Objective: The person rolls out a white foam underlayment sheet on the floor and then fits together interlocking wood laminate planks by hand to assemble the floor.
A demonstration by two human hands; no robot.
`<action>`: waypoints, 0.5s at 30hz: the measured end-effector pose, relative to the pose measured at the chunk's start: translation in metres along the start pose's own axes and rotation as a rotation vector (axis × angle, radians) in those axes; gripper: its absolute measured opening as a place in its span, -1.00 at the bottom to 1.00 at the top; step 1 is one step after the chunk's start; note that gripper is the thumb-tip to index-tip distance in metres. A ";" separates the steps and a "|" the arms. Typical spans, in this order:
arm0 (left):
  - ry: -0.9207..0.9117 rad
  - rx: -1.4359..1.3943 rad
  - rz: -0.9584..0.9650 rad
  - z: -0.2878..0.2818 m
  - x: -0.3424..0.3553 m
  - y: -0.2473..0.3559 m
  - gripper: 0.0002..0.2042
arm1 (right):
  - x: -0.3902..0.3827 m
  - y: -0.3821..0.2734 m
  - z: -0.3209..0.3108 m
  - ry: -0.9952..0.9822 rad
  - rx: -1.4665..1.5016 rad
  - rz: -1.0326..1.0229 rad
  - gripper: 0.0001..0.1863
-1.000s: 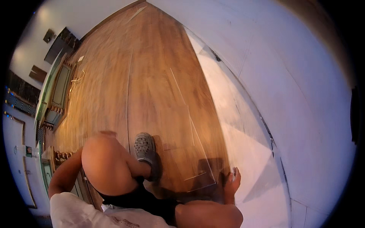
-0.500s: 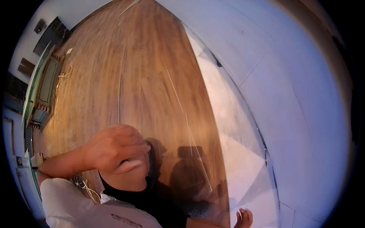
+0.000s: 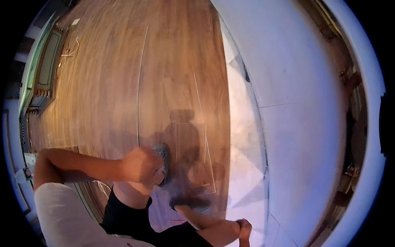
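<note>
Long pale floor line [image 3: 139,86] runs away lengthwise just ahead of the nearer left hand [image 3: 142,165], fingers curled in; right hand [image 3: 245,229] fingers unclear.

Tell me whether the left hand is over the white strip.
No, the left hand is at the left leg, well left of the white strip.

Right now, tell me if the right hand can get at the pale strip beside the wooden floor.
Probably yes: the right hand, close by the right knee, appears over the near part of the pale strip, and nothing visible blocks the way; its height above is unclear.
</note>
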State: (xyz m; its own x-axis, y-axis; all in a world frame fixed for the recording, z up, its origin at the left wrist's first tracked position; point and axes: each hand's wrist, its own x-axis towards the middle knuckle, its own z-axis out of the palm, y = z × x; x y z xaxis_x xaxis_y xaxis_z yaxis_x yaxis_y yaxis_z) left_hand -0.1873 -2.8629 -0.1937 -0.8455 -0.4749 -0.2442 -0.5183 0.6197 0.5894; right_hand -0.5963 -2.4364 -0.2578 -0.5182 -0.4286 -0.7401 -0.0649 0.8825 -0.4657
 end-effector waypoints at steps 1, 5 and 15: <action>-0.013 -0.043 -0.040 -0.006 -0.011 0.005 -0.87 | 0.007 -0.003 -0.007 -0.158 -0.414 -0.356 -0.38; 0.082 -0.147 -0.160 -0.007 -0.037 0.012 -0.84 | 0.020 -0.007 -0.006 -0.465 -0.693 -0.478 -0.65; -0.195 -0.241 -0.579 0.080 -0.137 0.042 -0.80 | -0.175 -0.213 0.093 -0.529 -1.147 -0.256 -0.60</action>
State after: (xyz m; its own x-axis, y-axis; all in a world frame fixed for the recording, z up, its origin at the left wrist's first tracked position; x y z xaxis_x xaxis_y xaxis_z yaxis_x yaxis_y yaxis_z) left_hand -0.1033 -2.7219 -0.1971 -0.4584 -0.5533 -0.6955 -0.8724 0.1304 0.4711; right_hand -0.4126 -2.5673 -0.0748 0.0002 -0.4008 -0.9162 -0.9401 0.3122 -0.1368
